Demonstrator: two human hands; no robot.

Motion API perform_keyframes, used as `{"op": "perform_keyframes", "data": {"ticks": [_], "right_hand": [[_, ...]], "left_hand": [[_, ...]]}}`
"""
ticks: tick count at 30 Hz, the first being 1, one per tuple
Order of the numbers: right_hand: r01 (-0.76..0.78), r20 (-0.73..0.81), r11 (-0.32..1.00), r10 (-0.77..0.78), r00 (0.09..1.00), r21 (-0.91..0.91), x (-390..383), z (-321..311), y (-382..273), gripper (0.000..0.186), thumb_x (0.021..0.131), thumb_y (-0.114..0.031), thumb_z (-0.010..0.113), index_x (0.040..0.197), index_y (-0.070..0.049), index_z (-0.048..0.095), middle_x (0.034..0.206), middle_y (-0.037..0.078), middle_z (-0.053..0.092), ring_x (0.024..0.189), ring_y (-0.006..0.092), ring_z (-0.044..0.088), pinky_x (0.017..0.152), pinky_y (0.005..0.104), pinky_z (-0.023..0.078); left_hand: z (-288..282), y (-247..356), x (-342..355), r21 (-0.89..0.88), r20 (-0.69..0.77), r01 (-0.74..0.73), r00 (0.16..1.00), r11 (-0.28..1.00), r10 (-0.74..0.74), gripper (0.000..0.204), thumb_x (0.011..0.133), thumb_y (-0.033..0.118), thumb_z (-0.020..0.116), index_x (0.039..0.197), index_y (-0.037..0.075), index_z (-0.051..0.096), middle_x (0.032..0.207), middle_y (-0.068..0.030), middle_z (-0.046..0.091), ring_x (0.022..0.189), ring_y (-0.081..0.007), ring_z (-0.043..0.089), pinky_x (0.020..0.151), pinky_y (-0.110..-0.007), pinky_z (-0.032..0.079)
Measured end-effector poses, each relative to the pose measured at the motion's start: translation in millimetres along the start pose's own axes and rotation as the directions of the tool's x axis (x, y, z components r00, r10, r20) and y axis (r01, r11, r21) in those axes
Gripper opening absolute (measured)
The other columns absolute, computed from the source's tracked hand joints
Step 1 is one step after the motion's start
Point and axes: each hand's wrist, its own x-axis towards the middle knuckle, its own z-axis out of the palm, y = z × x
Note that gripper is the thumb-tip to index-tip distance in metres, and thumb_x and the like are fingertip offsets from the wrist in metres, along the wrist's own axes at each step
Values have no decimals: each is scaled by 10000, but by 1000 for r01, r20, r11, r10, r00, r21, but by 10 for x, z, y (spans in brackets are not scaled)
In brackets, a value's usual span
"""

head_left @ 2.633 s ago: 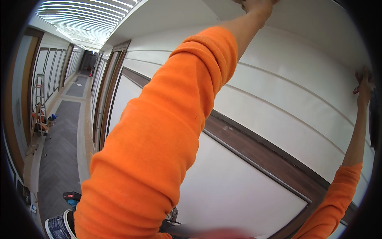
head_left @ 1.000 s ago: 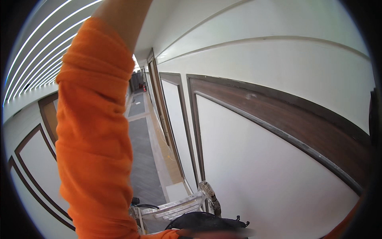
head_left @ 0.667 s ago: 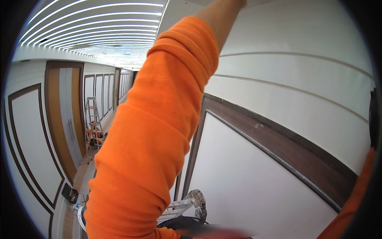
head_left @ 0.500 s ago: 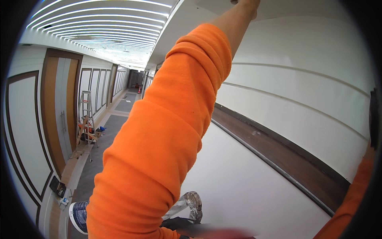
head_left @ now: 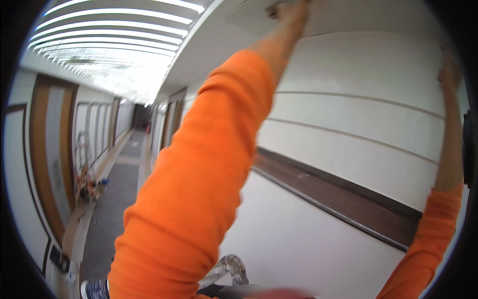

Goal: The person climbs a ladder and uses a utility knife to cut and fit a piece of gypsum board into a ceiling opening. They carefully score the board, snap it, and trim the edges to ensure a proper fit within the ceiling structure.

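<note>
Left hand (head_left: 291,11) and right hand (head_left: 449,70) press the white wall (head_left: 358,65) (grip unclear).

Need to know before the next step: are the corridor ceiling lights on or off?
On. The ceiling light strips glow bright white along the corridor and wash out toward its far end.

Both my arms are stretched overhead in orange sleeves. My left arm (head_left: 199,189) fills the middle of the view, rising from about 7 o'clock toward 12, the sleeve ending short of the wrist and the forearm bare above it. My left hand (head_left: 291,9) sits at the very top edge, blurred, so I cannot tell how its grip stands. My right arm (head_left: 438,214) climbs along the 3 o'clock rim, forearm bare, and my right hand (head_left: 450,72) is raised near 2 o'clock, fingers indistinct.
</note>
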Motion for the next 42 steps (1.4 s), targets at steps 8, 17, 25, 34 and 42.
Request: {"op": "perform_keyframes", "data": {"ticks": [8,17,25,34,42], "right_hand": [[-7,-5,945,6,1000,-326,-288,-66,-383,568,989,-240,601,1482,15,479,1570,175,324,1282,284,579,1109,388,441],[-66,95,947,100,990,-314,-374,-118,-350,621,998,-197,572,1538,29,366,1613,185,188,1328,305,548,1107,388,457],[-59,78,920,96,992,-387,-380,-159,-491,609,1011,-191,558,1554,-7,352,1621,173,169,1327,326,545,1097,413,479],[78,41,905,-67,997,-417,-307,-219,-332,521,1004,-243,585,1469,-26,499,1548,196,351,1281,335,580,1049,413,497],[-171,218,811,55,974,559,-463,-813,-1224,356,1044,-180,550,1314,52,561,854,33,466,717,153,474,650,300,433]], "left_hand": [[-42,567,-358,-153,78,178,983,972,-167,1339,735,600,858,1503,-214,123,1551,-275,364,1463,-354,334,1179,-423,308],[-20,699,-528,-252,204,227,963,941,-178,1264,710,544,899,1488,-185,221,1580,-285,301,1438,-380,387,1152,-470,369],[33,885,-394,-327,330,218,938,919,-105,1387,661,651,890,1540,-157,185,1625,-272,188,1493,-403,294,1211,-507,286],[115,788,-323,-212,146,240,966,947,-212,1388,680,704,851,1501,-216,214,1613,-309,179,1518,-387,238,1215,-468,271],[-10,918,-344,-244,301,127,953,962,-49,1341,743,720,790,1531,-176,177,1641,-317,121,1500,-457,248,1215,-514,271]]}}
